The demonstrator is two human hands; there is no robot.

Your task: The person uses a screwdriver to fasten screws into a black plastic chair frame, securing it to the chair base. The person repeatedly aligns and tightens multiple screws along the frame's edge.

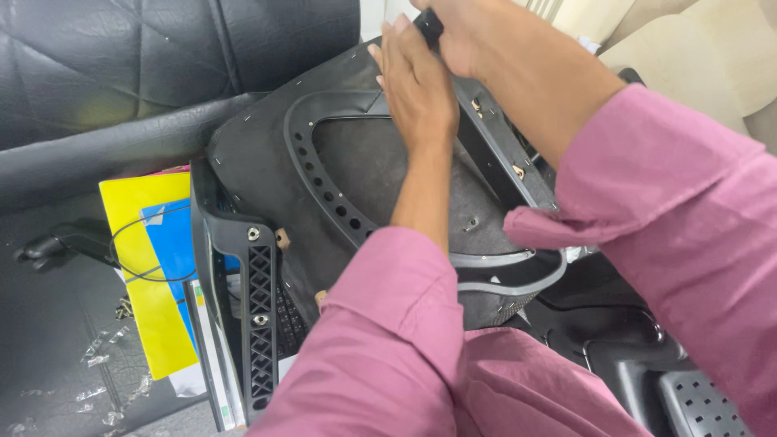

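The chair seat (356, 174), a black upholstered part turned underside up, fills the middle of my view, leaning against a black leather sofa (121, 73) behind it. A curved black plastic frame (324, 182) with a row of holes runs around its underside, and a ribbed black bracket (259, 316) with screws stands along its near left edge. My left hand (417, 85) lies flat and open on the seat's fabric near the top, fingers stretched out and together. My right hand (461, 32) is closed around a black handle (429, 24) at the upper edge of the seat; I cannot tell what tool it belongs to. Both my sleeves are pink. To the left, under the seat, lie a yellow sheet (142, 243) and a blue booklet (170, 243) with a thin black cable (129, 243) looping over them.
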